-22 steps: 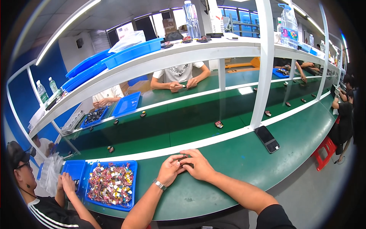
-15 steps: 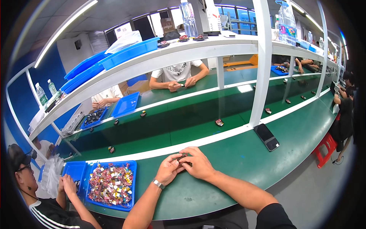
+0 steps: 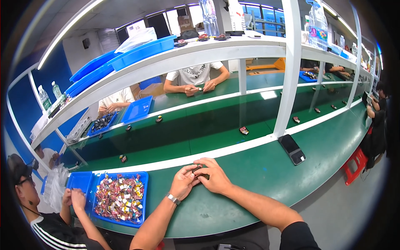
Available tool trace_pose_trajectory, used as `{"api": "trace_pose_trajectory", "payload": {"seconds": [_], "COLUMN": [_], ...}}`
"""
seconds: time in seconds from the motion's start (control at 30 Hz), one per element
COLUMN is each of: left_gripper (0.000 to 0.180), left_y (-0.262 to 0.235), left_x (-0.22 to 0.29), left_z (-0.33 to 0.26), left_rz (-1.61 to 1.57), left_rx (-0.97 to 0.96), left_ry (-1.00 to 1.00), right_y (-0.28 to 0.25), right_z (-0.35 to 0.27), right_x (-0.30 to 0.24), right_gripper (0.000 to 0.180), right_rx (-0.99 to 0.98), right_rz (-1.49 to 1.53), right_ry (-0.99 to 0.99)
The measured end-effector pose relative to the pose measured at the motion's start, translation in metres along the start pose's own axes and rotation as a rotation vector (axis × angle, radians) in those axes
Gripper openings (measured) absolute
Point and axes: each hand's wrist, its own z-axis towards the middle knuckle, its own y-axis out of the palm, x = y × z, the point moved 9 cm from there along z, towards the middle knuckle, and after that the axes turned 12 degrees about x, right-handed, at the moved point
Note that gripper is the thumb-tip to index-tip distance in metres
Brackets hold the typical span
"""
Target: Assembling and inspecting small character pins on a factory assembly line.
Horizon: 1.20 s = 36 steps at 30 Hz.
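**Both hands on one small dark part, over the near surface**

Left hand: fingers curled in, little gap, gripping the small dark part from the left. Right hand: fingers bent over the same part from the right, thumb side toward the left hand, also closed on it. Fingers hide most of the part, so can't tell its full shape or which fingertip bears where. Hands meet, held over the green surface, near its far edge. Silver watch on the left wrist.

Left of the hands, well apart from them: blue tray heaped with small mixed parts, red, white and yellow. Just left of that, a smaller blue tray, then a clear plastic bag. Co-worker in a black top sits at near left, both hands together by the smaller tray.

Right of the hands: dark phone flat on the surface, just beside the foot of a white post. Red stool on the floor, far right.

Beyond the white edge strip: sunken green strip with a few small pieces spaced along it, e.g. a reddish one left of the post. Across it, a person in a white shirt has both hands on something small; too small to tell what. White shelf overhead carries blue trays at left and a big clear bottle at right.
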Motion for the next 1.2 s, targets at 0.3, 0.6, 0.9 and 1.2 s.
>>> {"api": "trace_pose_trajectory", "payload": {"seconds": [0.3,0.6,0.9,1.2], "left_gripper": [0.035,0.035,0.032,0.030], "left_y": [0.005,0.008,0.010,0.011], "left_x": [0.004,0.004,0.002,0.006], "left_z": [-0.001,-0.003,-0.003,-0.004], "left_rz": [0.019,0.037,0.069,0.078], "left_rx": [0.025,0.040,0.021,0.055], "left_ry": [-0.015,-0.048,-0.064,-0.053], "right_y": [-0.008,-0.013,-0.008,-0.005], "right_z": [0.006,0.009,0.006,0.002], "right_x": [-0.016,-0.031,-0.031,-0.037], "right_gripper": [0.018,0.015,0.018,0.015], "right_rx": [0.001,0.066,0.012,0.003], "right_rz": [-0.096,-0.153,-0.253,-0.379], "right_ry": [-0.126,-0.252,-0.304,-0.418]}}
